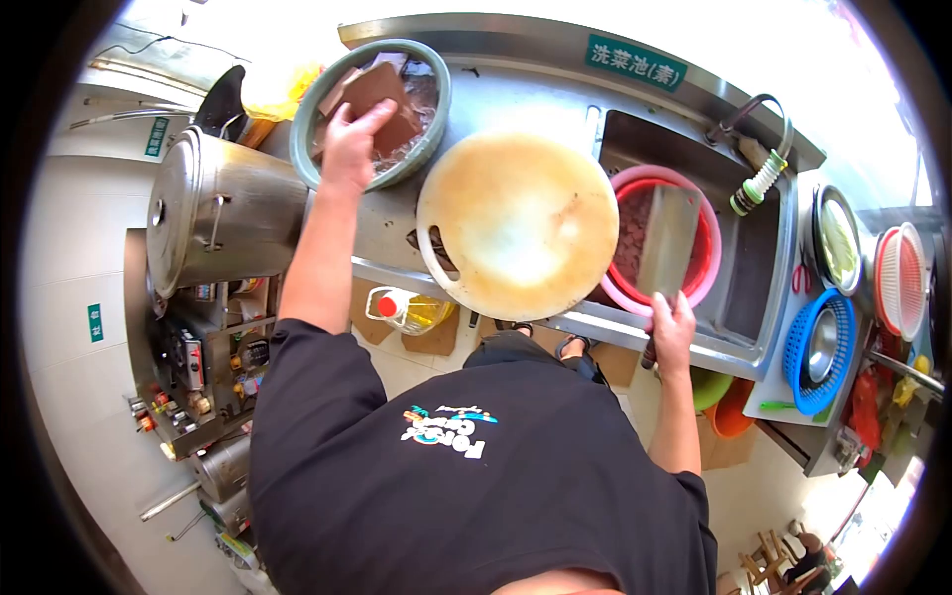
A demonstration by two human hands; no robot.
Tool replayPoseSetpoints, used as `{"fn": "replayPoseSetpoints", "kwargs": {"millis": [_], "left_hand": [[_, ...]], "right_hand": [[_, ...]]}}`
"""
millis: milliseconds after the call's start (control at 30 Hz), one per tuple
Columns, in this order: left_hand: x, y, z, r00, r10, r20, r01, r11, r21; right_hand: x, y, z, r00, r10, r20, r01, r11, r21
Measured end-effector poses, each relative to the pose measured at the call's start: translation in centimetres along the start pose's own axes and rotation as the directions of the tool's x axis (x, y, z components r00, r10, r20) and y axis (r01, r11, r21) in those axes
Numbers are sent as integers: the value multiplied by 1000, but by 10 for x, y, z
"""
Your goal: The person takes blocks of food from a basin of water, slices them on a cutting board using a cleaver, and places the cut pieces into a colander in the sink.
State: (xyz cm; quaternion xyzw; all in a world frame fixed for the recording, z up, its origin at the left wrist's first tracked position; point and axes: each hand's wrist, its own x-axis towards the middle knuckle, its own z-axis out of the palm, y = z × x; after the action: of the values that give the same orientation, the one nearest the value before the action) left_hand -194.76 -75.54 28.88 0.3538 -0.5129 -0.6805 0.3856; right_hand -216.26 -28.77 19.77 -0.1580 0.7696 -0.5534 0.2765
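My left hand point(354, 142) is in the green basin point(443, 87) at the upper left, its fingers closed on a flat brown block point(379, 96). More such pieces and some liquid lie in the basin under it. In my right hand point(672, 330) is the handle of a cleaver point(669, 238), whose broad blade is over the red and pink basins point(706, 288) in the sink. Reddish-brown pieces point(633, 233) show in the red basin, partly hidden by the blade. Between my hands a round cutting board point(521, 223) lies on the steel counter.
The sink point(739, 288) has a faucet point(759, 183) at its right. A large steel pot point(233, 213) stands left of the counter. Further right are a blue basket point(793, 362) and stacked colanders point(900, 283). An oil bottle point(421, 312) is below the counter's front edge. A seated person point(808, 560) is far off.
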Motion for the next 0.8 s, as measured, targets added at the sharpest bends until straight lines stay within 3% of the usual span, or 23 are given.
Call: {"fn": "replayPoseSetpoints", "kwargs": {"millis": [67,100,133,200,233,333,400,433,567,800], "left_hand": [[-32,-29,39,987,-152,-44,149,987,-61],[-50,-44,58,980,-186,67,191,979,-75],[-60,-73,71,943,-325,73,330,941,-79],[-87,-128,97,887,-454,88,457,889,-22],[-98,-153,107,846,-524,97,529,848,-37],[-123,-189,134,871,-465,158,446,884,143],[-132,-184,149,874,-446,191,392,882,263],[-135,-179,155,829,-546,125,493,817,299],[-140,-198,149,864,-462,201,434,885,170],[-140,-217,142,878,-404,256,403,913,58]], "right_hand": [[-1,-23,22,997,0,75,-5,998,60],[0,-31,33,992,-24,124,13,996,86],[1,-35,42,986,-12,167,2,998,59],[4,-42,56,969,68,237,-76,997,24],[6,-30,64,971,45,233,-40,999,-22],[11,9,75,971,-142,193,196,932,-304],[6,2,80,966,-175,190,231,915,-332],[4,1,81,959,-200,199,258,907,-332],[-8,-15,76,977,-120,174,165,947,-275],[-27,-27,66,956,-251,153,284,924,-255]]}}
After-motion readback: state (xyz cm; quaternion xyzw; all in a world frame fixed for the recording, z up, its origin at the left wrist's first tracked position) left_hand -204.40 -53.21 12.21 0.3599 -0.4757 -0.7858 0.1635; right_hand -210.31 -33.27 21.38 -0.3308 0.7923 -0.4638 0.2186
